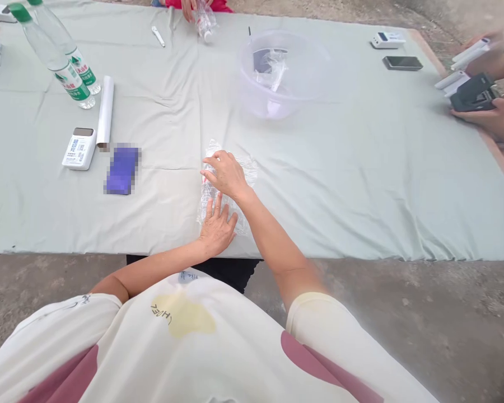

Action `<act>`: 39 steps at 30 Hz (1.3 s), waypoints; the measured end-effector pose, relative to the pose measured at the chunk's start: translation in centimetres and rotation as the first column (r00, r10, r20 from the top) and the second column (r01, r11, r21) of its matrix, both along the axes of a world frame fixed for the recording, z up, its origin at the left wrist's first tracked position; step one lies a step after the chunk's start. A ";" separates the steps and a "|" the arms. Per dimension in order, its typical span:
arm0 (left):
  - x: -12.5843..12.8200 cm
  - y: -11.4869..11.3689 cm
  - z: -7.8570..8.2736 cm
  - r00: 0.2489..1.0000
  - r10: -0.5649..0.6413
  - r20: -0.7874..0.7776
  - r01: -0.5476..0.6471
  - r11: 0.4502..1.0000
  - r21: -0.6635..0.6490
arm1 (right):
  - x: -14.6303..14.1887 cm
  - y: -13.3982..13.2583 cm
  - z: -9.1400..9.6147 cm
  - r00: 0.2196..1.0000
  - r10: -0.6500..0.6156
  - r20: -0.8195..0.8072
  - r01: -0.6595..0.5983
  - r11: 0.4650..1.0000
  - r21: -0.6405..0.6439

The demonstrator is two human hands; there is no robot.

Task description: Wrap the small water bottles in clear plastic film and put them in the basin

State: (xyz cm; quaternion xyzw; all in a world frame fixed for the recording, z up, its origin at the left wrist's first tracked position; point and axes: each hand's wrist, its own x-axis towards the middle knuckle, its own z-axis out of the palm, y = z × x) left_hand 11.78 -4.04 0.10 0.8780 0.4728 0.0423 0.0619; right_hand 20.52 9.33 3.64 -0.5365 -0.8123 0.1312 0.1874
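Observation:
A crinkled clear plastic bag (pixel 247 168) lies flat on the cloth-covered table in front of me, with some red and dark print showing at its left part. My left hand (pixel 218 228) rests on its near end, fingers spread and pointing away from me. Farther up the bag, my right hand (pixel 229 174) reaches across from the right, thumb and fingers apart over the left edge. Whether the right fingertips pinch any of the film is hard to see. Part of the bag is hidden under both hands.
Left of the bag are a blurred purple packet (pixel 122 170), a white device (pixel 79 148), a white roll (pixel 105 112) and two green-capped bottles (pixel 73 84). Beyond stands a translucent basin (pixel 273 103) with plastic inside. Other people's hands hold a plastic bottle (pixel 205 22) and dark device (pixel 474 94).

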 end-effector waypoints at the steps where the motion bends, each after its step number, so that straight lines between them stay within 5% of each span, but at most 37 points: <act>1: 0.0 0.0 0.0 1.000 -0.005 -0.008 0.005 1.000 -0.002 | -0.6 -0.3 -0.1 0.999 -0.035 0.036 0.035 0.999 -0.024; 5: -0.4 0.0 0.9 0.988 -0.145 0.058 0.151 0.983 -0.109 | -0.1 -1.3 -0.8 0.985 -0.174 -0.003 0.172 0.979 -0.108; 7: -1.1 0.0 2.1 0.935 -0.246 0.253 0.299 0.933 -0.199 | 1.3 -1.6 -1.3 0.968 -0.241 -0.075 0.225 0.958 -0.175; 9: -2.0 0.1 3.3 0.831 -0.206 0.516 0.370 0.898 -0.238 | 2.8 -2.0 -1.8 0.938 -0.321 -0.135 0.284 0.929 -0.237; 11: -3.1 0.8 4.1 0.721 -0.015 0.692 0.254 0.936 -0.244 | 3.9 -2.5 -2.3 0.905 -0.388 -0.175 0.336 0.904 -0.266; 13: -4.0 2.2 4.2 0.645 0.208 0.735 -0.003 0.963 -0.270 | 4.8 -2.9 -2.7 0.880 -0.428 -0.205 0.369 0.889 -0.272; 15: -4.4 3.8 3.6 0.625 0.377 0.684 -0.210 0.925 -0.317 | 5.5 -3.3 -3.2 0.864 -0.446 -0.236 0.376 0.881 -0.286; 17: -4.2 5.2 2.6 0.671 0.449 0.590 -0.279 0.890 -0.361 | 6.2 -3.7 -3.6 0.847 -0.466 -0.256 0.386 0.869 -0.309; 20: -2.3 6.1 1.3 0.790 0.364 0.494 -0.189 0.910 -0.369 | 7.8 -4.4 -4.1 0.820 -0.518 -0.243 0.433 0.840 -0.327; 23: 0.4 5.6 0.5 0.830 0.266 0.490 -0.093 0.933 -0.348 | 10.0 -5.1 -4.7 0.788 -0.572 -0.225 0.500 0.810 -0.308; 26: 2.9 4.9 -0.1 0.846 0.267 0.462 -0.137 0.945 -0.296 | 12.2 -5.4 -5.0 0.741 -0.615 -0.269 0.543 0.785 -0.299; 30: 5.3 4.1 -1.1 0.949 0.181 0.259 -0.124 0.968 -0.220 | 14.2 -4.6 -4.7 0.669 -0.647 -0.366 0.583 0.762 -0.282; 33: 6.6 3.9 -1.9 0.976 0.122 0.179 -0.095 0.984 -0.154 | 15.0 -3.1 -4.2 0.692 -0.591 -0.415 0.568 0.801 -0.192; 39: 6.5 4.0 -2.9 0.976 0.059 0.211 -0.045 0.997 -0.067 | 14.5 1.4 -3.4 0.900 -0.305 -0.312 0.321 0.947 0.001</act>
